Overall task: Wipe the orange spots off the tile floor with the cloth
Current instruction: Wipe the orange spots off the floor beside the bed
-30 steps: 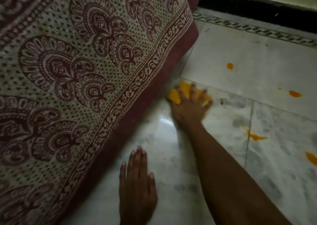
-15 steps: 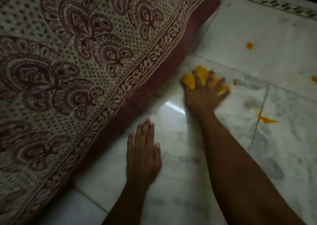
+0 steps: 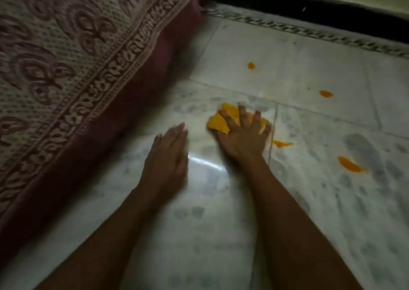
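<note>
My right hand [image 3: 243,134] presses a crumpled yellow cloth [image 3: 218,122] flat against the white marble tile floor [image 3: 221,212], fingers spread over it. My left hand [image 3: 168,157] lies palm down on the floor just left of it, holding nothing. Several orange spots mark the tiles to the right: a small round spot [image 3: 251,65] farther back, an oval spot [image 3: 326,93], a smear [image 3: 282,144] right beside my right hand, and a larger smear [image 3: 349,165].
A patterned cream and maroon bedspread [image 3: 66,68] hangs down over the left side to the floor. A black skirting [image 3: 309,8] and a patterned tile border [image 3: 309,34] run along the wall at the back.
My right hand has slid the cloth to the right, away from the bedspread and close to the nearest orange smear. My left hand stays flat on the floor. The camera has tilted up.
</note>
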`<state>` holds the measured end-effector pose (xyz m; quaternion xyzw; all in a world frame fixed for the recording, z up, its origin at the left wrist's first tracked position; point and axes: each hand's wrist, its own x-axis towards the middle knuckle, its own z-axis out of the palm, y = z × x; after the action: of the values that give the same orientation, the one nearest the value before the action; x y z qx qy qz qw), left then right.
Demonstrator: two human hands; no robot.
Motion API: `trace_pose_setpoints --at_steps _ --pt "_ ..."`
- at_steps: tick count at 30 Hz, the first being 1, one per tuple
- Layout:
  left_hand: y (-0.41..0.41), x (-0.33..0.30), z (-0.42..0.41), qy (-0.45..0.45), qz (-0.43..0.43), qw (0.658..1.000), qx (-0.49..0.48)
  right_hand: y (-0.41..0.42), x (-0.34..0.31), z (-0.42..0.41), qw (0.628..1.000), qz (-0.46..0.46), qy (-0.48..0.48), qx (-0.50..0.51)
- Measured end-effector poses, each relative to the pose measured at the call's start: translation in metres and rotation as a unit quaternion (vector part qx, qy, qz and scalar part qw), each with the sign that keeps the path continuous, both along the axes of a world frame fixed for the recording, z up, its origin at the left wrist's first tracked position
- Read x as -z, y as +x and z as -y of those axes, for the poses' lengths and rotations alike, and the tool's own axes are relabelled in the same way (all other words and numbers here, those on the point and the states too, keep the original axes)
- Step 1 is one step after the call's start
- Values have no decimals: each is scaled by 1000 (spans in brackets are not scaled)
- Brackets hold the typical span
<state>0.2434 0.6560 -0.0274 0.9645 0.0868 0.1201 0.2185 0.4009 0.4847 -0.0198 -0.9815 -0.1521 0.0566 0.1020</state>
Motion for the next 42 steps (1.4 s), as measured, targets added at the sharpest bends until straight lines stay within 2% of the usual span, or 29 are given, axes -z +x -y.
trace_pose_setpoints --at_steps 2,5,7,9,11,13,15,17,19,21,24,26,28,31,34,36,39,42 --pt "37 1 4 12 -32 998 -44 -23 2 11 999 31 6 -38" --pt "44 4 12 62 -33 995 -75 -87 2 70 993 85 47 -69" --pt "42 0 10 57 -25 995 -73 -99 0 112 997 67 26 -13" --pt "47 -2 10 47 -22 996 -71 -68 1 132 994 54 -14 94" --pt "47 -3 11 56 -21 996 -74 -18 -2 118 983 58 -20 175" --pt "49 0 12 64 -11 995 -76 31 1 80 981 32 0 194" --pt "50 1 11 70 -4 995 -75 46 5 45 985 44 21 168" --pt "49 2 10 75 -2 994 -83 16 8 30 991 95 24 92" --pt "49 -2 10 82 0 994 -77 -36 4 48 993 114 26 12" --pt "49 -4 11 81 -8 994 -76 -71 1 89 994 104 19 5" --pt "51 -5 10 74 -20 994 -81 -50 -5 125 991 41 -32 125" --pt "51 -3 10 71 -27 994 -82 -4 -8 108 975 13 -33 219" --pt "51 -2 10 65 -26 993 -90 49 -10 71 968 -5 3 250" --pt "50 -1 11 60 -17 994 -88 80 -2 18 985 -6 20 171" --pt "51 -5 9 52 -26 994 -88 20 1 16 998 58 24 6" --pt "51 -8 11 50 -30 995 -86 -27 3 51 997 67 26 -25" --pt "50 -10 11 45 -32 994 -93 -39 -1 98 993 50 0 107" --pt "49 -6 11 39 -46 994 -96 14 -4 76 968 18 -13 249"
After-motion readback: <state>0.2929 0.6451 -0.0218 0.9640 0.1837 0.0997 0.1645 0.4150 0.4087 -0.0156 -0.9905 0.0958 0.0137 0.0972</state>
